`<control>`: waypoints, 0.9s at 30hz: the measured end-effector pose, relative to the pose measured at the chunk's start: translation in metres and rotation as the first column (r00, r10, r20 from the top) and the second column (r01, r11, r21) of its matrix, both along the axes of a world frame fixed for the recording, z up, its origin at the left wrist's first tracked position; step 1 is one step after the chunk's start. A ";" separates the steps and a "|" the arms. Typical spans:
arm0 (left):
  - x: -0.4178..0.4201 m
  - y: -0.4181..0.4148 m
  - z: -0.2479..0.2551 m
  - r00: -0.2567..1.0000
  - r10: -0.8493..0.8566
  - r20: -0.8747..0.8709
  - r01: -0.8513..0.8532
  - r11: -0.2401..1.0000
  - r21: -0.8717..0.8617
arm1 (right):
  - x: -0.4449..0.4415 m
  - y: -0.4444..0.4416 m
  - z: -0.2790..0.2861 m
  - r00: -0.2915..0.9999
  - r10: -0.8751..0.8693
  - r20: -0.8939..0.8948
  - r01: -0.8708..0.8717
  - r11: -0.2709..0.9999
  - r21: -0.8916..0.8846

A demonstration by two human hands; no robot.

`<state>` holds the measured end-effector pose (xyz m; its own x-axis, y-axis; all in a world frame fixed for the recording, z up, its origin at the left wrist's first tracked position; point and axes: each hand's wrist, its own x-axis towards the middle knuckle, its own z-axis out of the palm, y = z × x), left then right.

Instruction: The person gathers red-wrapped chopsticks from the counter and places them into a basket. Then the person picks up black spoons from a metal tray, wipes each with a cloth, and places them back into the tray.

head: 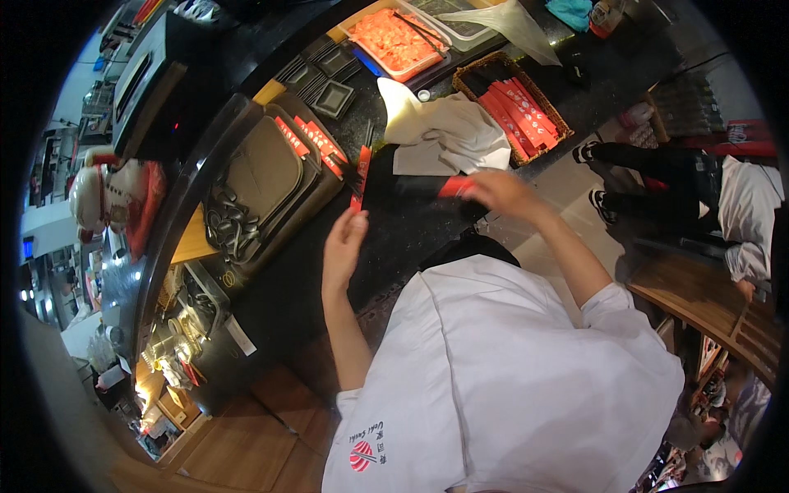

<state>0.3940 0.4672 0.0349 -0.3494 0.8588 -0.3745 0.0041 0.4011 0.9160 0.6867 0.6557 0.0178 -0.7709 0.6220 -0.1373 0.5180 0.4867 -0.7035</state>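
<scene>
My left hand grips the lower end of a red paper chopstick sleeve. Dark chopstick tips stick out of its far end. Motion blurs my right hand, which is closed on another red sleeve; a dark blurred shape, probably chopsticks, extends from it toward the left. Beside the left hand's sleeve, several red chopstick sleeves lie over the edge of stacked brown trays. A crumpled white cloth rests on the black counter beyond both hands.
Red sleeves fill a wicker basket at the far right of the counter. A plastic tub holds orange-pink sliced food and black chopsticks. Dark spoons lie on the trays, near small black dishes. Another person is at the right.
</scene>
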 end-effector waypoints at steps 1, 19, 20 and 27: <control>0.001 0.004 0.002 0.984 0.170 0.057 -0.171 0.985 0.015 | 0.021 0.021 -0.008 0.981 -0.187 -0.047 0.190 0.980 0.059; 0.074 -0.042 -0.098 0.777 0.601 0.189 -0.588 0.799 -0.126 | -0.114 0.113 -0.015 0.997 0.012 -0.072 0.008 0.963 0.269; 0.077 -0.042 -0.099 0.770 0.611 0.182 -0.602 0.791 -0.109 | -0.142 0.095 -0.007 0.987 0.090 -0.132 -0.073 0.988 0.134; 0.078 -0.038 -0.105 0.768 0.615 0.177 -0.618 0.785 -0.046 | -0.311 0.047 -0.038 0.970 0.231 0.076 -0.239 0.964 0.120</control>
<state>0.4716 0.4293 -0.0704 -0.7367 0.4867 -0.4694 -0.3977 0.2497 0.8829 0.3759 0.7031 -0.0201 -0.8901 0.4397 -0.1204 0.4184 0.6831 -0.5985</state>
